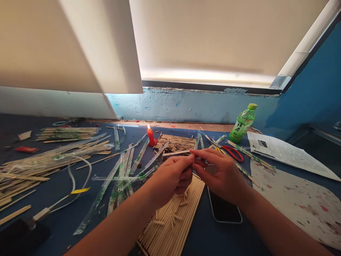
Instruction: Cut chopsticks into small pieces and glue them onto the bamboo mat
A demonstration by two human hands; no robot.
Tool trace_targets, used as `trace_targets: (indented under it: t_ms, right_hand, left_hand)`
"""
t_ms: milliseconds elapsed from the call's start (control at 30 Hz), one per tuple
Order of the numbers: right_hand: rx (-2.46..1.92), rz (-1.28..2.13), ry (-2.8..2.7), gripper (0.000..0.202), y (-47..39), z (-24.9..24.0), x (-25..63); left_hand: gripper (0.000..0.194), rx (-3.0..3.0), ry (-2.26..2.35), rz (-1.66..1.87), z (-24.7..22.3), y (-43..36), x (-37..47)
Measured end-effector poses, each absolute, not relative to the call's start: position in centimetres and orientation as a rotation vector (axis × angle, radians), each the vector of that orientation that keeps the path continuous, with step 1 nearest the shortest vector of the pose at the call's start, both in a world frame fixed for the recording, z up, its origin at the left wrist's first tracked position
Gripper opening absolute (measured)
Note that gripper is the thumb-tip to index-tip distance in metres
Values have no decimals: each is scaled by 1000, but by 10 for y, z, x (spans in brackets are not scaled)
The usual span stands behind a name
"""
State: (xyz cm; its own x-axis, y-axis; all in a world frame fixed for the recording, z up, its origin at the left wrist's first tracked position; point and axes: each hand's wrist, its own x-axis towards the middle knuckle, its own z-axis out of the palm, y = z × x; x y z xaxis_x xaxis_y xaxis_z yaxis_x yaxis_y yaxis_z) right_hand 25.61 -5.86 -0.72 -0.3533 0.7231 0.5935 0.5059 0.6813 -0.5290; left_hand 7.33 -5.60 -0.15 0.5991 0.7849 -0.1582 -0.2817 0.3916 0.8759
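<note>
My left hand (173, 177) is closed, with thumb and fingers pinched near the end of a pale wooden strip (176, 153). My right hand (222, 172) meets it at the fingertips, pinched round the strip's right end; a small shiny piece shows between its fingers. Below the hands lies a panel of wooden sticks (183, 224) side by side, with several short stick pieces (173, 218) loose on top. A smaller, darkened stick panel (176, 142) lies behind them. To its left a lit red candle (150, 137) stands upright.
Stick bundles (66, 133) and plastic wrappers (125, 170) cover the left side, beside a white cable (89, 174). A black phone (225, 206) lies under my right hand. Red-handled scissors (234, 153), a green bottle (241, 124), printed paper (287, 153) and a stained sheet (295, 199) are at the right.
</note>
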Motion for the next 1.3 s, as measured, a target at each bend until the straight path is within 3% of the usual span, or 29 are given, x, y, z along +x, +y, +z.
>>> trace_targets:
  t_ms: [400, 600, 1067, 1200, 1300]
  right_hand:
    - [-913, 154, -2024, 31, -59, -5, 256]
    - [-862, 149, -2030, 34, -57, -3, 258]
    - [-895, 186, -2056, 39, -55, 6, 271]
    - [-1255, 45, -2006, 26, -37, 9, 296]
    - [-1729, -51, -2079, 33, -12, -3, 323]
  left_hand:
    - [46, 952, 593, 674, -1, -56, 70]
    - [24, 1045, 663, 780, 1, -54, 67]
    - [23, 1102, 740, 855, 5, -52, 66]
    - [22, 1115, 835, 862, 5, -52, 67]
    - [23, 1116, 889, 823, 5, -52, 68]
